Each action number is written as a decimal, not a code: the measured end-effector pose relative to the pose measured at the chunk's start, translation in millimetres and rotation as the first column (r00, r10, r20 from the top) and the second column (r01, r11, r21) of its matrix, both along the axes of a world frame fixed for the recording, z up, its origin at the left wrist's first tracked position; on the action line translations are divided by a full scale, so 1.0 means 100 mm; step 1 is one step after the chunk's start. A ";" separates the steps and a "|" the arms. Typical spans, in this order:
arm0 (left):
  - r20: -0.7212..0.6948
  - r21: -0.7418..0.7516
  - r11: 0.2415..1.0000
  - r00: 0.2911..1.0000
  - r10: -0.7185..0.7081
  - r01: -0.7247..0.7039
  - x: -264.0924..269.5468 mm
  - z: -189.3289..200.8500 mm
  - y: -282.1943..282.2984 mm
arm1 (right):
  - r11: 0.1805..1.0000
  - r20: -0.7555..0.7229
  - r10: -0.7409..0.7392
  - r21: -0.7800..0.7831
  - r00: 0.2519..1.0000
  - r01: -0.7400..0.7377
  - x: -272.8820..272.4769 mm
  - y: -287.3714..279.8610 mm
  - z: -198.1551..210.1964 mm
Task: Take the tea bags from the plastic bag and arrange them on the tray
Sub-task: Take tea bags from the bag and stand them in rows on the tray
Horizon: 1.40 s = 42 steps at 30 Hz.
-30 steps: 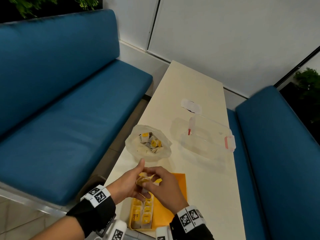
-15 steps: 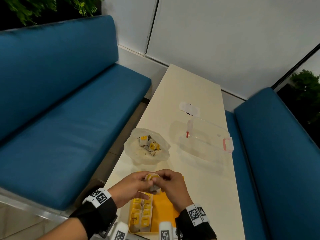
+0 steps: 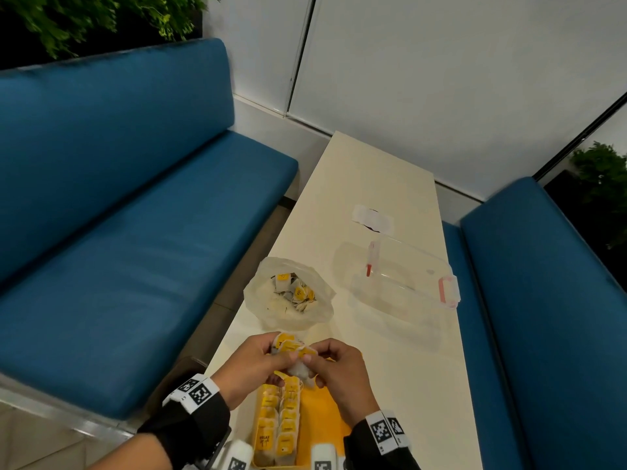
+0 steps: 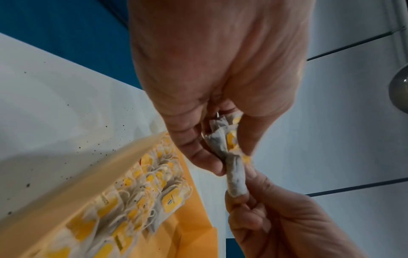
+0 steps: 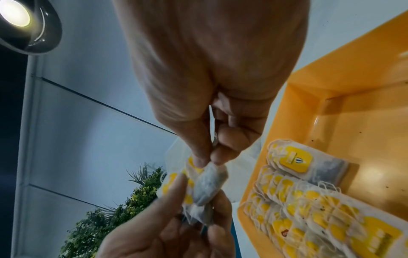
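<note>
Over the far end of the orange tray (image 3: pixel 320 418), my left hand (image 3: pixel 276 359) holds a small bunch of yellow-tagged tea bags (image 3: pixel 288 346). My right hand (image 3: pixel 314 368) pinches the lower end of one grey tea bag (image 4: pixel 236 176) in that bunch. The right wrist view shows the same bag (image 5: pixel 209 181) between both hands. Several tea bags (image 3: pixel 278 422) lie in two rows along the tray's left side. Beyond my hands sits the open plastic bag (image 3: pixel 268 300) with more tea bags (image 3: pixel 295 293) inside.
A clear lidded container (image 3: pixel 397 279) with red clips stands right of the bag, and a white paper scrap (image 3: pixel 373 217) lies behind it. The narrow cream table (image 3: pixel 390 385) runs between two blue benches (image 3: pixel 135 266). The tray's right half (image 5: pixel 364 131) is bare.
Both hands have moved a little nearer to me and closed together over the tray's far end. The right fingers now pinch one bag of the bunch.
</note>
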<state>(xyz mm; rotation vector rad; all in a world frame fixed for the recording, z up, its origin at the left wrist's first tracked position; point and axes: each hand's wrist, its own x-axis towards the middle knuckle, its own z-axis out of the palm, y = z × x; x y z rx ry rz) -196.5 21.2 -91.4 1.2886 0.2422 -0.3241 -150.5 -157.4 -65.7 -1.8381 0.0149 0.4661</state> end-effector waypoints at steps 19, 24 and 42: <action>-0.029 0.123 0.992 0.999 0.014 -0.010 0.12 -0.08 0.05 | 0.999 0.037 0.047 -0.025 0.998 -0.046 0.23 -0.20 0.14; -0.132 0.152 0.988 0.990 0.050 -0.030 0.12 -0.14 0.14 | 0.995 -0.047 0.016 -0.100 0.999 -0.021 0.29 -0.40 -0.01; -0.203 0.130 0.991 0.977 0.069 -0.043 0.12 -0.20 0.12 | 0.853 -0.214 0.160 -0.461 0.964 -0.244 0.32 -0.37 -0.56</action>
